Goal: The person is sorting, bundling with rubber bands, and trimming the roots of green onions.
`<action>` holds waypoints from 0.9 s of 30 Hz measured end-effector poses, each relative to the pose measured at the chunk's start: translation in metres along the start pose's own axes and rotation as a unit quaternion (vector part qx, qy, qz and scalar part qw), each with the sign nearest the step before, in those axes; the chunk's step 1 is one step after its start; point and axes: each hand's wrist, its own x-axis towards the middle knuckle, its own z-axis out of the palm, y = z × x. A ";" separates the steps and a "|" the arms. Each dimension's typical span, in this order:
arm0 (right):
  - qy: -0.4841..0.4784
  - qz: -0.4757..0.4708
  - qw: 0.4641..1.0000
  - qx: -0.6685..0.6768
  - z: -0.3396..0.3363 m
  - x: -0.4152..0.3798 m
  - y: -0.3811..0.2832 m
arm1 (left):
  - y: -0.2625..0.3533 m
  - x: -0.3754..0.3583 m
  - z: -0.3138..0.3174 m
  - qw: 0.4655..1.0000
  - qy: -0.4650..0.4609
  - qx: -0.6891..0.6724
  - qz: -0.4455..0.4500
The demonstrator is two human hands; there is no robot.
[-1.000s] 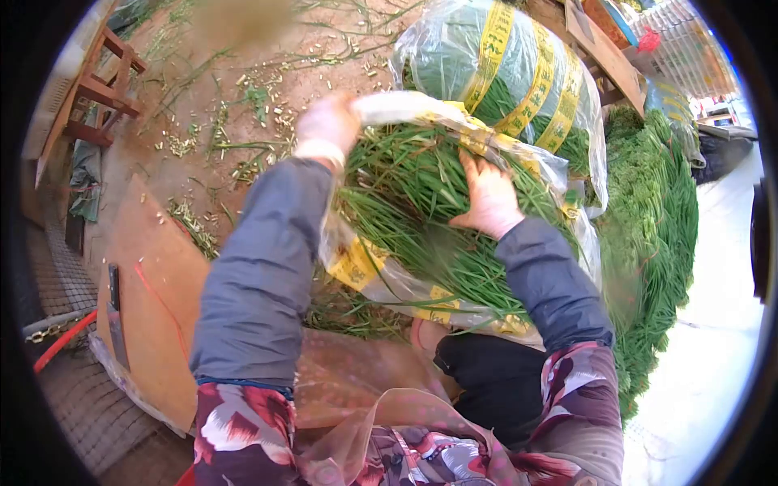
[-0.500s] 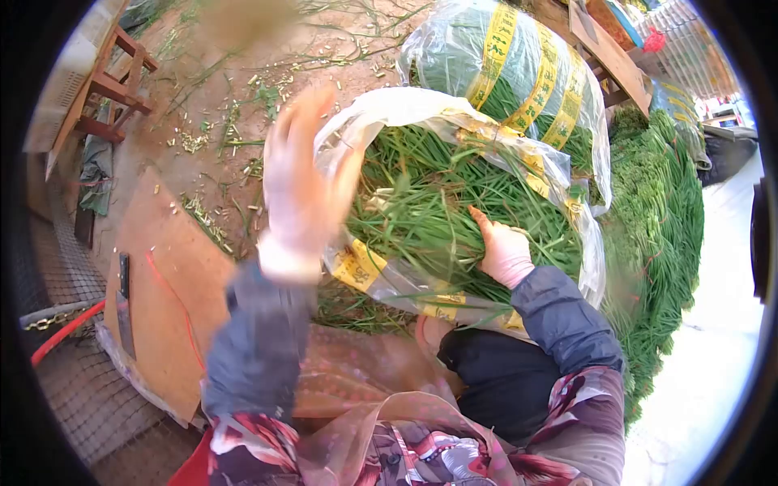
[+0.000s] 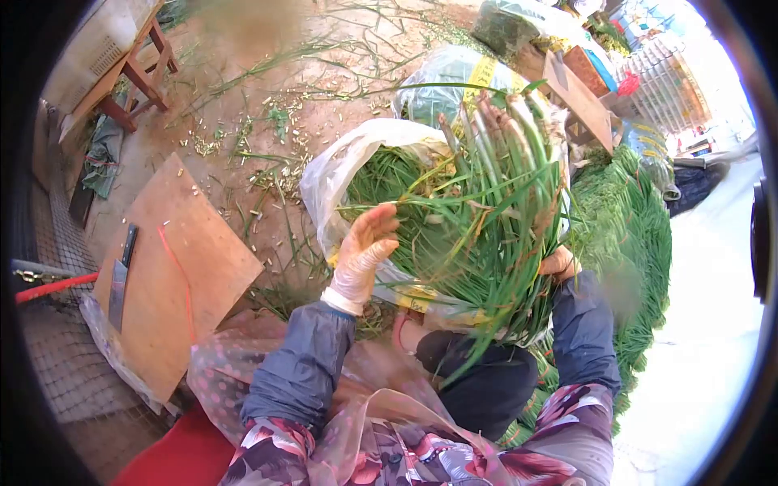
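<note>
A thick handful of long green chive stalks [image 3: 494,219] stands lifted in front of me, cut ends up. My right hand [image 3: 559,263] grips it from behind and is mostly hidden by the stalks. My left hand [image 3: 365,251], in a pale glove, is open with fingers spread, touching the left side of the bunch and the greens inside the open clear plastic bag [image 3: 340,174]. The bag has yellow printed tape and lies on the ground against my knees.
A second taped bale of greens [image 3: 442,89] lies behind the bag. Loose greens [image 3: 640,243] are heaped at right. A wooden board [image 3: 174,267] with a cleaver [image 3: 120,275] lies at left. A wooden stool [image 3: 134,65] stands far left. Trimmings litter the dirt.
My right hand has pulled a handful of stalks up out of the bag. My left hand dropped from raised in the air to the bunch's left side. The view shifted.
</note>
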 end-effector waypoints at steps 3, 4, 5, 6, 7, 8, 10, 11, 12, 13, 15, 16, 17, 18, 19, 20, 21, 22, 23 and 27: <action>-0.028 -0.027 0.999 0.005 0.031 0.003 -0.012 | 0.034 0.006 0.020 0.988 0.002 0.065 0.140; -0.034 -0.030 0.999 0.004 0.041 0.002 -0.016 | 0.039 -0.004 0.019 0.987 0.001 0.064 0.146; -0.039 -0.036 0.999 0.005 0.044 0.003 -0.019 | 0.038 -0.006 0.011 0.988 0.044 0.035 0.143; -0.045 -0.037 0.998 -0.005 0.058 -0.001 -0.023 | 0.043 -0.017 0.005 0.985 0.083 0.001 0.153; -0.048 -0.037 0.998 -0.004 0.070 -0.005 -0.024 | 0.052 -0.031 0.003 0.986 0.072 0.006 0.151; -0.052 -0.036 0.998 -0.005 0.075 -0.003 -0.025 | 0.055 -0.034 -0.002 0.986 0.073 0.007 0.149; -0.060 -0.024 0.998 -0.011 0.102 -0.003 -0.017 | 0.070 -0.051 0.002 0.974 -0.036 -0.129 0.183; -0.065 -0.013 0.998 -0.009 0.107 0.004 -0.010 | 0.072 -0.052 0.001 0.976 -0.034 -0.126 0.175; -0.069 0.000 0.998 -0.008 0.124 0.007 0.006 | 0.078 -0.058 0.009 0.974 -0.051 -0.127 0.182; -0.071 0.022 0.997 -0.002 0.137 0.011 0.026 | 0.081 -0.063 0.016 0.968 -0.118 -0.174 0.139; -0.071 0.076 0.994 0.022 0.166 0.022 0.082 | 0.082 -0.068 0.021 0.954 -0.189 -0.213 0.092; -0.068 0.104 0.992 0.033 0.177 0.023 0.105 | 0.076 -0.079 0.022 0.953 -0.177 -0.242 0.043; -0.063 0.136 0.988 0.044 0.183 0.025 0.121 | 0.064 -0.083 0.018 0.949 -0.156 -0.274 -0.008; -0.058 0.166 0.983 0.049 0.193 0.021 0.139 | 0.059 -0.105 0.009 0.943 -0.134 -0.298 -0.058; -0.051 0.197 0.978 0.038 0.194 0.016 0.147 | 0.056 -0.124 0.004 0.934 -0.110 -0.325 -0.101; -0.048 0.233 0.971 0.019 0.197 0.010 0.155 | 0.061 -0.137 -0.008 0.932 -0.091 -0.334 -0.105; -0.036 0.258 0.966 -0.003 0.189 0.005 0.157 | 0.063 -0.139 -0.014 0.933 -0.079 -0.338 -0.098; -0.024 0.280 0.959 -0.041 0.181 -0.002 0.153 | 0.069 -0.144 -0.023 0.937 -0.068 -0.335 -0.078; -0.008 0.294 0.950 -0.103 0.175 -0.010 0.144 | 0.076 -0.152 -0.032 0.941 -0.061 -0.328 -0.056; 0.046 0.286 0.897 -0.334 0.156 -0.020 0.053 | 0.098 -0.162 -0.056 0.956 -0.036 -0.292 0.010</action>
